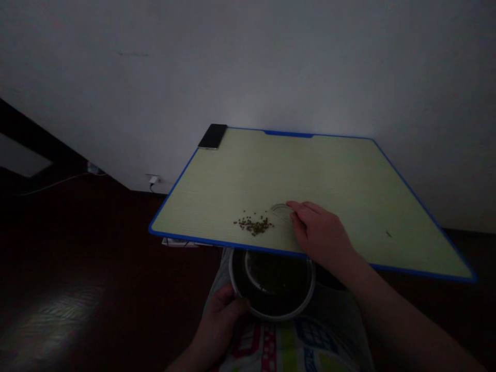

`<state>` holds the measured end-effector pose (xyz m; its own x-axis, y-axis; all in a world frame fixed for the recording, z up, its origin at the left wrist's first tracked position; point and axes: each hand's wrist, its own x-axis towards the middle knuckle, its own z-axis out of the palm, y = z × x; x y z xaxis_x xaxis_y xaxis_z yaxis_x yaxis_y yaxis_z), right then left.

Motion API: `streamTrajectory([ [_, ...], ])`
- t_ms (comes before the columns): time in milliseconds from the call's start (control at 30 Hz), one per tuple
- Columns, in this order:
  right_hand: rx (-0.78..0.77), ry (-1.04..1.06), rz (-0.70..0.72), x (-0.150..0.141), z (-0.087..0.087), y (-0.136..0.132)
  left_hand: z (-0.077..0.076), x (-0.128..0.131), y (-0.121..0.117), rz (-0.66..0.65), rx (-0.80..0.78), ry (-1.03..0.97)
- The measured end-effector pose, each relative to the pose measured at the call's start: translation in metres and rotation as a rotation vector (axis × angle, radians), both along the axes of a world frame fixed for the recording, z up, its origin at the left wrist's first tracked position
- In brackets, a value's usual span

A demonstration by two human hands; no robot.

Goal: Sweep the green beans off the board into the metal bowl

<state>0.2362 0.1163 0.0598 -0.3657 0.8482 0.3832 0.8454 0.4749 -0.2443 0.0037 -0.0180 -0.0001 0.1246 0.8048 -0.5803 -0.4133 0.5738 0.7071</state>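
Clear curved plate (pixel 281 209), marked along its arc, protractor-like: near the front of the table (pixel 329 170), just right of the loose grains (pixel 256 225). Its arc faces away from the person and to the left; the right end runs in under the fingers. Long axis looks roughly left-to-right across the table, but the straight side is too faint to fix it, and how flat it lies cannot be told.

Right hand (pixel 320 230) on the plate's right end. Grip closed to a pinch, thumb and fingers nearly together, plate between them.

Grains in a loose patch, longer left-to-right than deep, about in line with the front edge; a few strays on the far side. Judgement: the step in hand looks like working the grains with the plate. Best done with its edge low against the surface, broad side to the patch, strokes short and light; small round grains should roll and scatter under a flick. Strays call for a reach from beyond them.

Pot (pixel 284 310) below the front edge, over the lap, mouth up, round, so no long axis to speak of; dark contents, not legible. Left hand (pixel 220 318) at its near-left rim, grip drawn in on the rim, thumb over it. Steady and level there serves best, rim tucked beneath the edge.

Farther out: phone (pixel 213 137) on the far left corner, long side running away from the person.
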Motion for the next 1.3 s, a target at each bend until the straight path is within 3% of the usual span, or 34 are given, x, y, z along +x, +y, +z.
streamTrajectory([
  [233,0.059,-0.019,-0.074,0.007,-0.004,0.007,-0.006,-0.001,-0.002,-0.011,-0.002,-0.035],
  [467,-0.018,0.000,0.102,-0.004,0.003,0.013,0.005,0.000,-0.001,-0.021,-0.002,0.019],
  [633,-0.037,0.021,0.200,-0.008,0.005,0.008,0.002,0.000,0.000,-0.023,-0.005,-0.011],
  [833,0.026,0.025,0.101,0.007,0.005,-0.003,-0.004,-0.005,-0.001,-0.015,-0.021,0.045],
  [967,0.011,0.016,0.126,0.013,0.004,-0.012,-0.007,-0.002,-0.001,0.006,-0.027,-0.015],
  [1300,0.023,-0.016,0.069,-0.002,0.001,-0.014,-0.007,-0.003,-0.002,-0.020,-0.009,-0.035],
])
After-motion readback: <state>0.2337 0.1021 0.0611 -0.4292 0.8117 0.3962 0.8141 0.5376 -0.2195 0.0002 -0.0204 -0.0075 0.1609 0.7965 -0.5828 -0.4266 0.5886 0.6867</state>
